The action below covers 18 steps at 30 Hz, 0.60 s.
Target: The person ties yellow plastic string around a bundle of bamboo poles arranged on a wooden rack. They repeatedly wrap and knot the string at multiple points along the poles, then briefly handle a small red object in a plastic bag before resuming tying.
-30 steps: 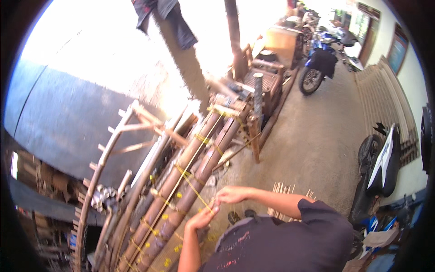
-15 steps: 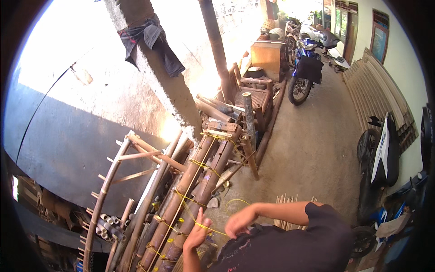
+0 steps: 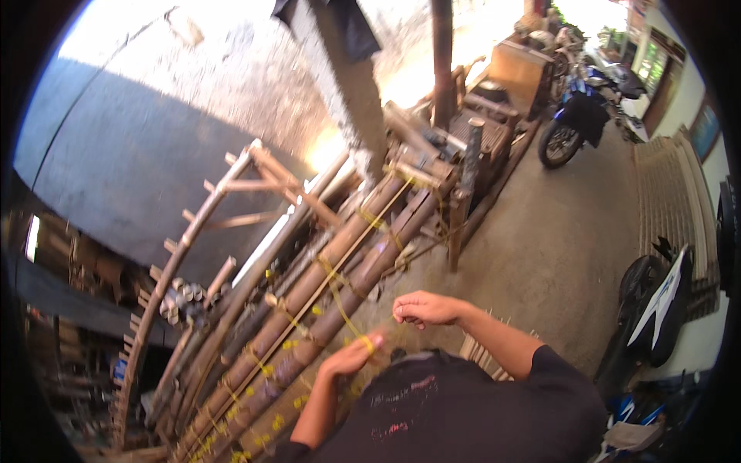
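Note:
Two long brown bamboo poles (image 3: 351, 282) lie side by side at a slant, bound at intervals with yellow cord (image 3: 342, 309). One strand runs from the near pole down to my left hand (image 3: 351, 356), whose fingers press together at the cord; their tips are blurred. To the right and a little farther off, my right hand (image 3: 424, 309) is closed in a fist-like pinch. What it holds, if anything, is too small to make out. The hands are apart, with a blurred gap between them.
A curved bamboo frame with pegs (image 3: 202, 220) stands left of the poles, near several cut tubes (image 3: 181, 301). Beyond are a concrete post (image 3: 340, 85) and a wooden box (image 3: 519, 73). A motorbike (image 3: 567, 127) and leaning corrugated sheets (image 3: 670, 204) line the right.
My view has shifted, so the scene sits farther right and down the poles. My right hand has risen and closed. My left hand has tilted from upright fingers toward the right.

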Motion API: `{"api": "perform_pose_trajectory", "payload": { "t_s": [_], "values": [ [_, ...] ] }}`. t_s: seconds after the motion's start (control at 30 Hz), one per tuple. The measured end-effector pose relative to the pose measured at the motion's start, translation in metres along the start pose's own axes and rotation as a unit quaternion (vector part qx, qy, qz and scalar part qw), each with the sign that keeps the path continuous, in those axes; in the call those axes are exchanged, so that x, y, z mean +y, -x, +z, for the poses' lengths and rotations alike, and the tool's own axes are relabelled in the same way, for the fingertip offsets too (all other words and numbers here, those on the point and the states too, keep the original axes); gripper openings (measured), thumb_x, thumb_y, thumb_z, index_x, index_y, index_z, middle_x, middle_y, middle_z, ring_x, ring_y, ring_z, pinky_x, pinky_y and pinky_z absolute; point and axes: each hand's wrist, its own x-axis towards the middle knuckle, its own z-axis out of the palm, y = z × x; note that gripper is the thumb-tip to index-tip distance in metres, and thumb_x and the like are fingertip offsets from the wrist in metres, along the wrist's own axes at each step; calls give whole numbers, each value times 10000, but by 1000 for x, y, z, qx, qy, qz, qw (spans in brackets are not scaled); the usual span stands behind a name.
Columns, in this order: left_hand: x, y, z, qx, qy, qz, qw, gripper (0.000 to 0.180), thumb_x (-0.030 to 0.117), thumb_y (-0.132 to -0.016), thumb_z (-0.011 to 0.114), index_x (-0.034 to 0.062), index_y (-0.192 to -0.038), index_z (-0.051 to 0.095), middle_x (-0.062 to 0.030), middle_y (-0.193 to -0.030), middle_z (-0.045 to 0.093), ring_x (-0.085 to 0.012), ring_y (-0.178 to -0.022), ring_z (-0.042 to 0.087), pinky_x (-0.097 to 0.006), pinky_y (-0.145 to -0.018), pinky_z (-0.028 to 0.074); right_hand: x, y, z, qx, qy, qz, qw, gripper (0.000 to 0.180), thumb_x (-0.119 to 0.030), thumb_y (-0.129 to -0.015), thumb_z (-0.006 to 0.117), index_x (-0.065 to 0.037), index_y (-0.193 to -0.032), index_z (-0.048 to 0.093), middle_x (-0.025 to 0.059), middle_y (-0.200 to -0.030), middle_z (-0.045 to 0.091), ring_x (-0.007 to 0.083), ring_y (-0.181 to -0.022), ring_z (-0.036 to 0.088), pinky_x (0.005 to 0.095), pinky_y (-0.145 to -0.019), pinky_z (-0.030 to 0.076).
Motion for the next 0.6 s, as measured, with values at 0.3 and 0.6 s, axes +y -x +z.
{"api": "perform_pose_trajectory", "payload": {
  "t_s": [0.3,0.6],
  "values": [
    [-14,16,1,126,-198,48,971,631,397,-1055,365,-5,-1518,219,-293,-1510,325,-375,-1389,378,-419,-1133,332,-19,0,14,-42,18,-1,999,267,-248,-1011,455,-54,-944,627,-3,-820,586,95,-708,546,271,-595,491],
    [-7,13,12,180,-168,-10,969,664,431,-1041,388,52,-1546,179,-284,-1529,282,-384,-1307,456,-421,-981,488,-26,5,11,-40,13,2,999,258,-261,-983,490,-55,-923,634,8,-834,599,86,-706,539,273,-602,468]
  ]
}}
